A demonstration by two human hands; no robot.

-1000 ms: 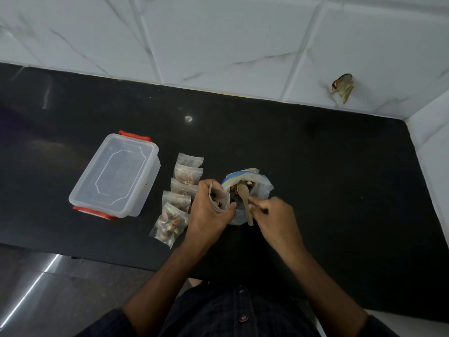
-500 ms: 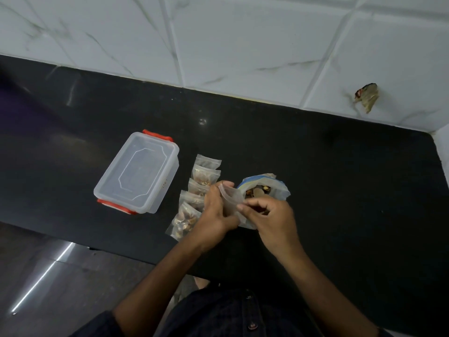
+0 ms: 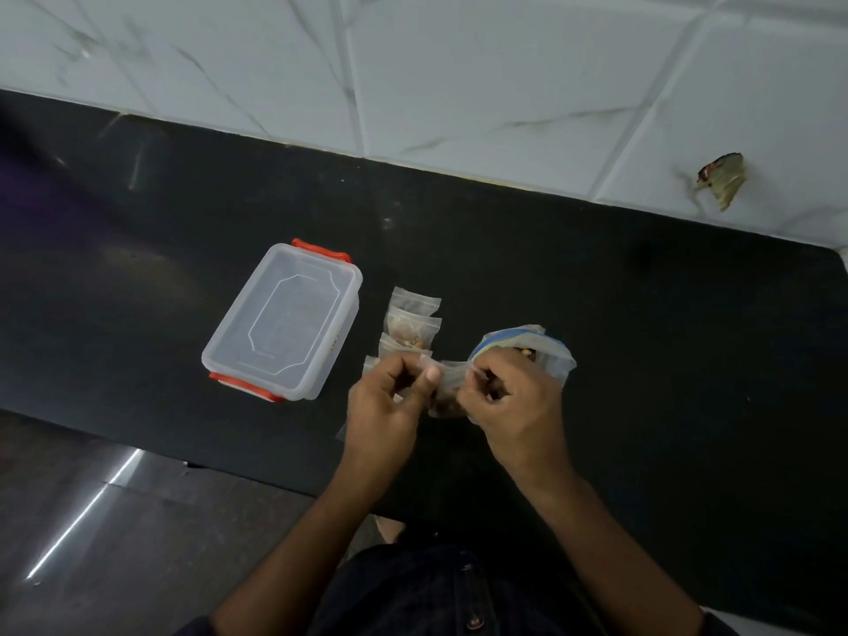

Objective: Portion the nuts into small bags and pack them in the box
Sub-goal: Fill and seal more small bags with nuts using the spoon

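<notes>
On the dark counter [image 3: 642,314], far left: one clear box [image 3: 282,321], lid on, an orange latch at each short end, lying at a slant. Just right of it, a column of small filled bags [image 3: 415,321]; four visible, overlapping like shingles, brown nuts showing through the film, the nearer ones partly hidden behind the left hand [image 3: 385,406]. Possibly a fifth corner below that hand; cannot tell.

Between the two hands, one small bag [image 3: 449,383]: clear, crumpled, a clump of brown nuts sagging in its lower part, top edge stretched flat. Left hand curled, thumb and forefinger pinching the bag's left top corner. Right hand [image 3: 509,406] likewise curled, fingertips pinching the right top corner. Bag thus hung between the two pinches, raised over the counter's near edge, its body dropping below the fingers.

Behind the right hand, one big bag [image 3: 546,355]: clear with a blue rim, mouth open, a few nuts just visible inside, mostly hidden by the knuckles.

Far right, up on the white tiled wall [image 3: 504,84]: a chipped, brownish hole [image 3: 722,179].
</notes>
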